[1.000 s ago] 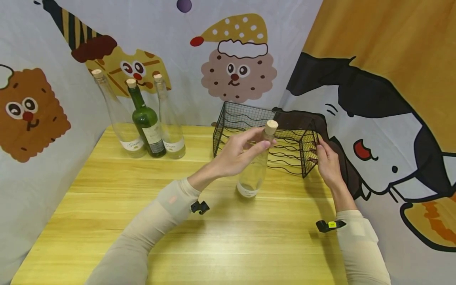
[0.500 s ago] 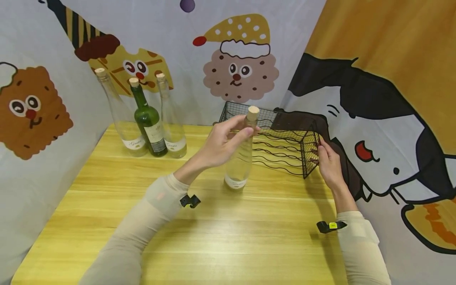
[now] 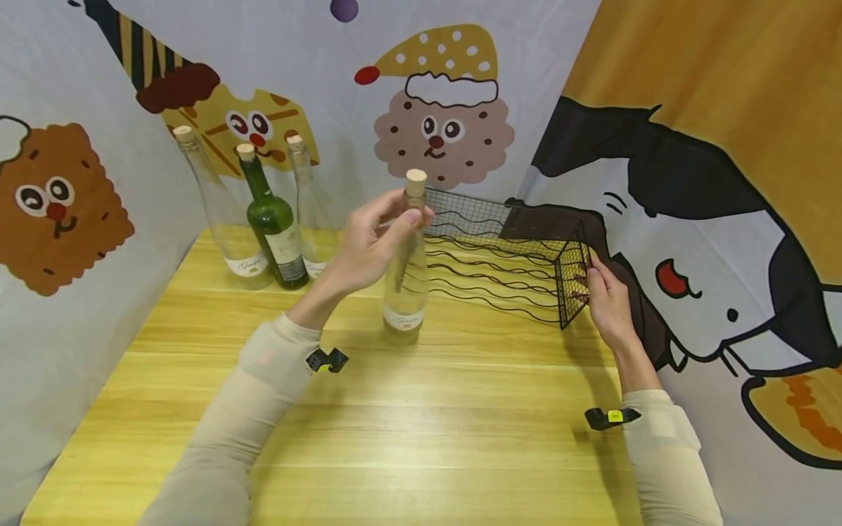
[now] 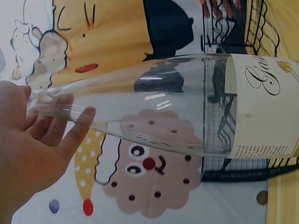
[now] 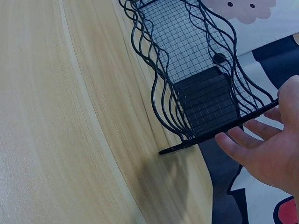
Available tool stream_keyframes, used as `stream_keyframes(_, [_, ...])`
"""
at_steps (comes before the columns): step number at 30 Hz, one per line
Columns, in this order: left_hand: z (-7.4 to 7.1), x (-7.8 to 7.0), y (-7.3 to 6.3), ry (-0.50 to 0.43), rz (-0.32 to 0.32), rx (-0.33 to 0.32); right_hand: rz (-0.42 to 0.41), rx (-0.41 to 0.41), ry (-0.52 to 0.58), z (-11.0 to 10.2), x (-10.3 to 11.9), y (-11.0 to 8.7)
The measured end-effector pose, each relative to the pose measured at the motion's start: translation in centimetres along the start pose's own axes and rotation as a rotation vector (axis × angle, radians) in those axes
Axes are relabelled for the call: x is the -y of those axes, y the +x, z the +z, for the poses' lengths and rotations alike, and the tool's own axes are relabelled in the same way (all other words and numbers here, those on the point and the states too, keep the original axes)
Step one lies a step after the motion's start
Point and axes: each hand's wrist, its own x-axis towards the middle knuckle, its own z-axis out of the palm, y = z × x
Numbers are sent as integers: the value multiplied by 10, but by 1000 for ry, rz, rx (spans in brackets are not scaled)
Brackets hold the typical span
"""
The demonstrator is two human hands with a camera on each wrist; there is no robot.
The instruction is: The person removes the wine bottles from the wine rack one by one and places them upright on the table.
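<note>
My left hand holds a clear glass bottle by its neck, just below the cork. The bottle stands nearly upright in front of a black wire rack, overlapping the rack's left end in the head view. In the left wrist view, fingers and thumb wrap the narrow neck, and the white label faces the camera. My right hand is at the rack's right end panel. Its fingertips rest against the panel's outer side, fingers mostly straight in the right wrist view. The rack's wavy shelves hold no bottles.
At the back left stand a corked clear bottle, a green bottle with a white label, and another clear bottle, partly hidden by my left hand. A cloth with cartoon prints hangs behind the wooden table.
My left hand has carried the clear bottle leftward and slightly back, from in front of the rack's middle to its left end. The right hand and rack have stayed in place.
</note>
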Motion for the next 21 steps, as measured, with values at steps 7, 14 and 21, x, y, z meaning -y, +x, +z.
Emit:
stream_keyframes(7, [-21,4,2,21,-32,-77,-10,7,-2,0,-1,0])
stream_keyframes(14, [-41,10,5,55,-29,-123,-1,8,-3,0,-1,-1])
stream_keyframes(21, [-55,18,10,86,-17,-147,7,12,12,0,0,-1])
